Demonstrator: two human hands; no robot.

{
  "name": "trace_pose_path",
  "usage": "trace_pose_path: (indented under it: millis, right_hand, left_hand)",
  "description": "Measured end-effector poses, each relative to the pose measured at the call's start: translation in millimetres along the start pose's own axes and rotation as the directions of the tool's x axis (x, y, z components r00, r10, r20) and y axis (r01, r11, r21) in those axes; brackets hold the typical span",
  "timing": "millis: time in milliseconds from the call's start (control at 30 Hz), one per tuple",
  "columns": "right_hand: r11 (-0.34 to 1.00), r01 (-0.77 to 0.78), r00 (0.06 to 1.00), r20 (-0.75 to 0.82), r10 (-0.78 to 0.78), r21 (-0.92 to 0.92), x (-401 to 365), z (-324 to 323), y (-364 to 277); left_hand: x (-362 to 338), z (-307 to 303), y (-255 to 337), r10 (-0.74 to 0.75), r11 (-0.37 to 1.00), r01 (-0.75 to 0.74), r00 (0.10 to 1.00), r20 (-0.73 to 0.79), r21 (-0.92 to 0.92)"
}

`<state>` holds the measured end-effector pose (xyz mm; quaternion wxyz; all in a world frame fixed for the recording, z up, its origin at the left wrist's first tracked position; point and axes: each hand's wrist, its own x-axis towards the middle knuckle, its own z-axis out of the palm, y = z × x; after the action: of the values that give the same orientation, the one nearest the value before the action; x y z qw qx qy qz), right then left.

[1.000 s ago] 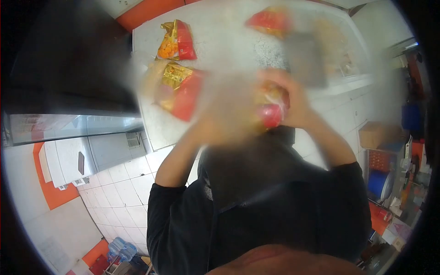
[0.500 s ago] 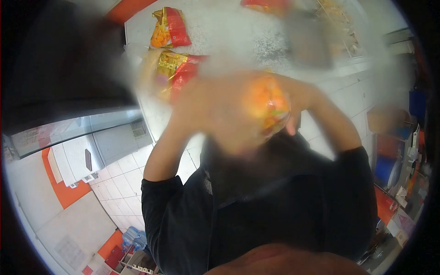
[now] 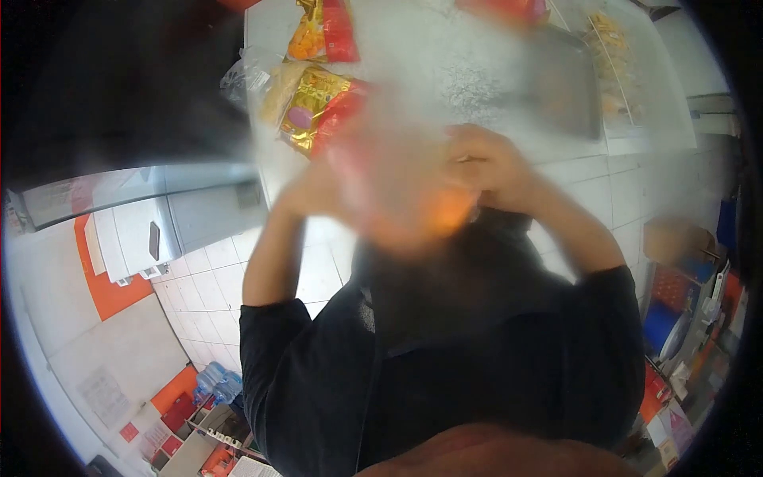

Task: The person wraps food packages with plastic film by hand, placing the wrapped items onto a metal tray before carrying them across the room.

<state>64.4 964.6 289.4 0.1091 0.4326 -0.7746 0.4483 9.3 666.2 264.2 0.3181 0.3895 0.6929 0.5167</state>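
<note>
We've got the orange snack pkt (image 3: 429,213) up btw both hands, just off the table (image 3: 477,63) edge, right hand (image 3: 486,165) curled tight on its top, left hand (image 3: 318,189) too blurred to tell its grip, so prob. mid-handling it, & next move needs a steady two-hand hold.

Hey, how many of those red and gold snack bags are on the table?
3 on the table: the far left bag, the nearer bag right below it, and a cut-off bag at the picture's top. The blurred orange thing nearest the body may be a fourth.
</note>
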Motion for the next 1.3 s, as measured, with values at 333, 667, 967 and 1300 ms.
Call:
trace_pose_path:
  millis: [333, 667, 967, 1300]
  right_hand:
    - [0.591, -0.550, 0.799, 0.166, 0.578, 0.590, -25, -6, -3]
    - [0.226, -0.722, 0.686, 0.637, 0.352, 0.654, -26, -17, 4]
    - [0.937, -0.282, 0.943, -0.121, 0.311, 0.206, -45, 30, -9]
    - [0.888, 0.287, 0.931, -0.114, -0.347, -0.359, -27, 21, 14]
  left_hand:
    - [17, 68, 24, -0.280, 0.958, 0.244, 0.910, -0.306, -0.152]
    - [16, 55, 19, 0.761, 0.186, -0.450, 0.629, 0.162, 0.873]
    - [-1, 31, 17, 0.091, 0.861, 0.014, 0.979, -0.180, 0.508]
    - [8, 67, 2, 0.132, 0.957, -0.046, 0.949, -0.287, 0.288]
